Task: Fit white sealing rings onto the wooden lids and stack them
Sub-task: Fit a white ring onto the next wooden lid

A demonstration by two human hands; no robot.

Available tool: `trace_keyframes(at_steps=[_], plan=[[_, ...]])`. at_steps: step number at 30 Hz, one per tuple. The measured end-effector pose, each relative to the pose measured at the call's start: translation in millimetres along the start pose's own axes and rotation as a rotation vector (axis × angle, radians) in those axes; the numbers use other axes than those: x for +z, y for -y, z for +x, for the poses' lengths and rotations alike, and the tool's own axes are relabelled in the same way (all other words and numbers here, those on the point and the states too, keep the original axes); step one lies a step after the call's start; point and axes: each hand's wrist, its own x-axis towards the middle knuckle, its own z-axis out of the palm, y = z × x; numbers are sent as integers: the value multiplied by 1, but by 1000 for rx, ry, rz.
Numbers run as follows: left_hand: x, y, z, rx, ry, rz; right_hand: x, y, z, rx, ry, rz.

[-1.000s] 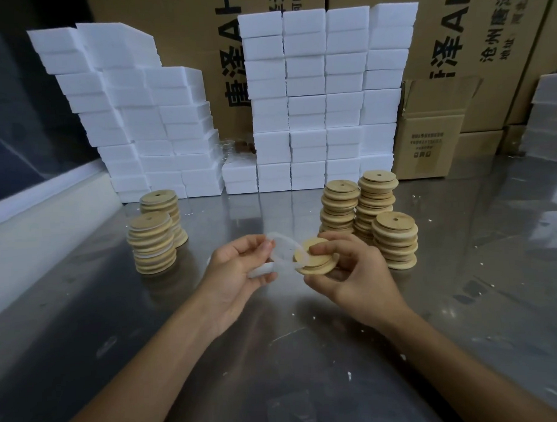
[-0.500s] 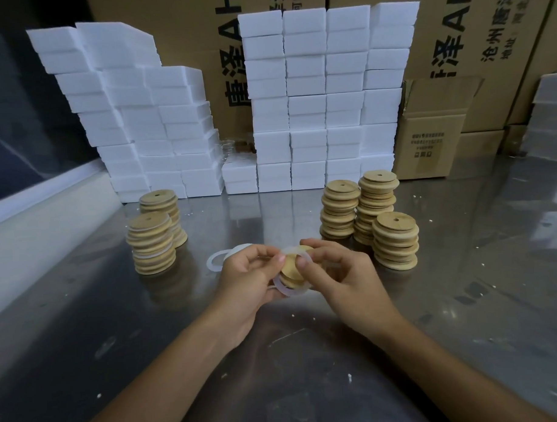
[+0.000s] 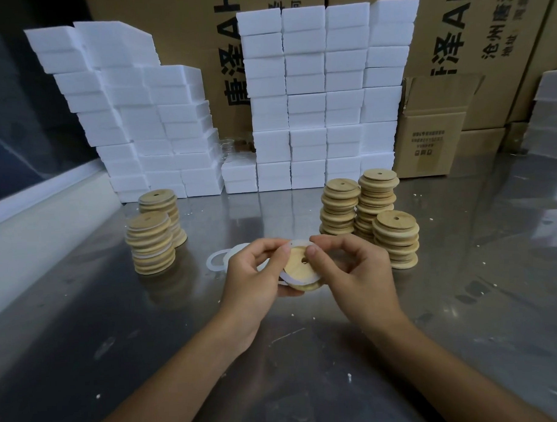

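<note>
Meanwhile, both hands, left hand (image 3: 254, 274) and right hand (image 3: 352, 271), pinched a round wooden lid (image 3: 301, 267) between them, its white sealing ring (image 3: 287, 277) half-seated; rolling thumbs evenly around the rim should avoid twisting it.

Both hands, left hand (image 3: 255, 274) and right hand (image 3: 356, 271), pinch a ringed wooden lid (image 3: 301, 267) above the metal table (image 3: 308, 367).

Just 2 bare forearms here, no sleeves, left hand (image 3: 257, 274) and right hand (image 3: 352, 271) had no gloves or rings.
</note>
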Motion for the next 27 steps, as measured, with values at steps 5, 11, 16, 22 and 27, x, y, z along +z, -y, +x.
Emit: trace_keyframes(at_steps=[5,11,16,22,27], plan=[[-2,-1,0,-53,4,-66,1,2,-3,-27,-3,12],[-5,-2,2,-155,144,-157,1,2,-3,-40,-32,30],[-10,-1,3,-161,197,-175,-2,3,-1,-58,-5,-20],[-15,0,7,-82,152,-128,-5,5,5,-2,48,-9],[-18,-2,10,-30,92,-90,-8,14,7,131,181,96]])
